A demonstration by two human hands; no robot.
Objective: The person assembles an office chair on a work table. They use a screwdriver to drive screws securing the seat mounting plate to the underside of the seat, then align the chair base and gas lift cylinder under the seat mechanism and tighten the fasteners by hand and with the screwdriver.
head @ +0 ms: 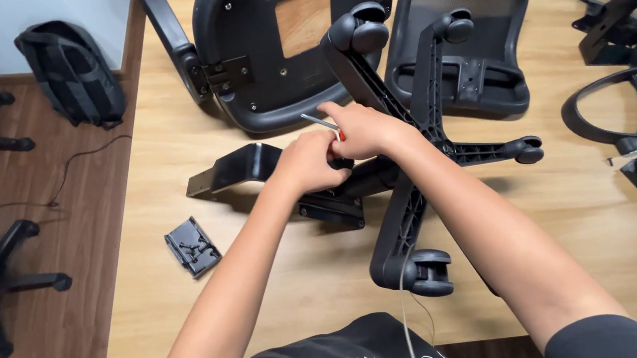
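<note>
We look down on a wooden counter [271, 312] strewn w/ office-chair parts. Largest: the upturned black seat pan [273, 43] at the far edge, armrest bracket on its left, and the mesh backrest [473, 29] just beside it on the right. In front, at centre, lies the five-star wheeled base [414, 139], casters up. Our hands meet over its hub: left hand [309, 163] closed on the black mechanism [330, 202] under the base, right hand [361, 129] pinched round a thin metal tool w/ a red grip [320, 121], tip pointing toward the seat pan. A curved armrest [611, 110] lies well to the right. Smallest: a small black bracket [192, 247], left of our arms.
</note>
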